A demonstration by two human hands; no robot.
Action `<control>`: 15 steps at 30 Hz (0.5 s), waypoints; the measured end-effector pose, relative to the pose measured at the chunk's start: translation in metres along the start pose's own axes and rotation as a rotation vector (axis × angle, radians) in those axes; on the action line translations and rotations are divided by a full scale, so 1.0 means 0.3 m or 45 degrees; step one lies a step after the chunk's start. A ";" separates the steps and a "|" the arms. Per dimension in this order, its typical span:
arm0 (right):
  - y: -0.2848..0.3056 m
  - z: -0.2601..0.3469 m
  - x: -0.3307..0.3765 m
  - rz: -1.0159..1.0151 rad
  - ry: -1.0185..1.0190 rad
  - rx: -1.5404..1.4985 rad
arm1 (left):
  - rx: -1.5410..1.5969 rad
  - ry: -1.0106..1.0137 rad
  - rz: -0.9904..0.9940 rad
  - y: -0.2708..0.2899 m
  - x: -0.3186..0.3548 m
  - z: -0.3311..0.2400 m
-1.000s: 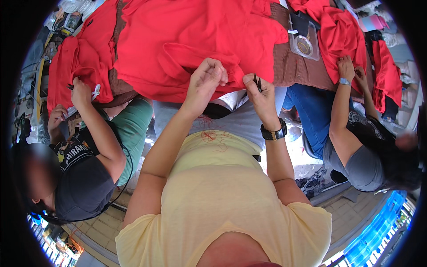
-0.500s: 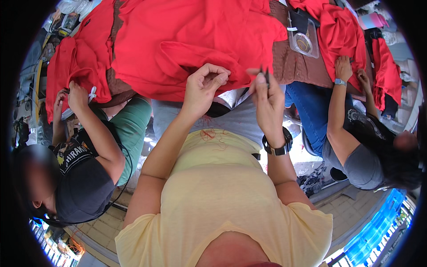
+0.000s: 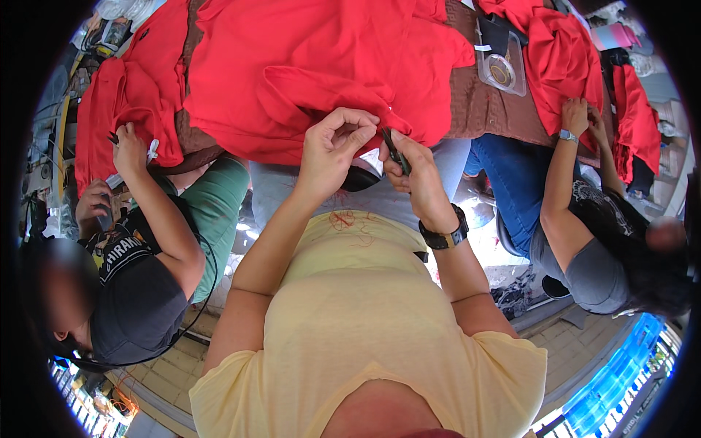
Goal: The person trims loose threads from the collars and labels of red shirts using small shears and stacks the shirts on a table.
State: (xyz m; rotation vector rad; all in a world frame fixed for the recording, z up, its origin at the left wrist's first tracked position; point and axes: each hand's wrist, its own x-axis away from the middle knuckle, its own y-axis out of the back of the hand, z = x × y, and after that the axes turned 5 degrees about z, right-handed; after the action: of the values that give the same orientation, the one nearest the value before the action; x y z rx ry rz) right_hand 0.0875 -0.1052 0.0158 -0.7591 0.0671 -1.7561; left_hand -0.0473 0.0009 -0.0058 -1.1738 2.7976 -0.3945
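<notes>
Trimming underway: left hand (image 3: 332, 150) pinches red garment (image 3: 321, 66) edge, fingers curled shut; right hand (image 3: 412, 171) at 3 o'clock grips small snips (image 3: 395, 152). Loose threads on shirtfront; more garment untrimmed, likely.

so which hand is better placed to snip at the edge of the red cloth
Likely the right hand: it holds the small dark snips with their tip at the red cloth edge. The left hand only pinches the cloth edge beside it.

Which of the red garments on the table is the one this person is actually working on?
The big middle red garment: the left hand pinches its near edge, and the right hand holds a small dark tool against it.
</notes>
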 end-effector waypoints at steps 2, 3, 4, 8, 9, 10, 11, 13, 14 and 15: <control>0.000 0.005 -0.003 -0.016 -0.018 -0.028 | -0.046 -0.025 0.023 0.002 0.003 -0.001; 0.000 0.007 -0.004 -0.024 -0.027 -0.042 | -0.068 -0.038 0.035 0.003 0.004 -0.001; -0.001 0.008 -0.005 -0.019 -0.025 -0.043 | -0.068 -0.045 0.036 0.002 0.004 0.000; 0.013 -0.006 -0.017 0.013 0.002 -0.040 | -0.087 -0.074 0.050 0.003 0.003 0.007; 0.020 -0.015 -0.020 0.025 0.014 -0.037 | -0.097 -0.082 0.054 0.004 0.003 0.008; 0.026 -0.021 -0.022 0.036 0.026 -0.021 | -0.098 -0.084 0.054 0.004 0.002 0.008; 0.032 -0.025 -0.022 0.048 0.038 -0.006 | -0.098 -0.086 0.053 0.003 0.001 0.008; 0.030 -0.022 -0.021 0.046 0.037 0.007 | -0.083 -0.082 0.057 0.004 -0.001 0.009; 0.022 -0.012 -0.017 0.032 0.024 0.005 | -0.068 -0.076 0.062 0.006 0.000 0.011; 0.014 -0.004 -0.014 0.019 0.012 0.002 | -0.052 -0.070 0.066 0.006 0.000 0.012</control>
State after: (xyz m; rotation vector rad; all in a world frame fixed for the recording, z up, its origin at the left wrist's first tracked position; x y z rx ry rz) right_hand 0.0911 -0.1032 0.0112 -0.7477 0.0770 -1.7456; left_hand -0.0479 0.0015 -0.0098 -1.0995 2.7951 -0.2977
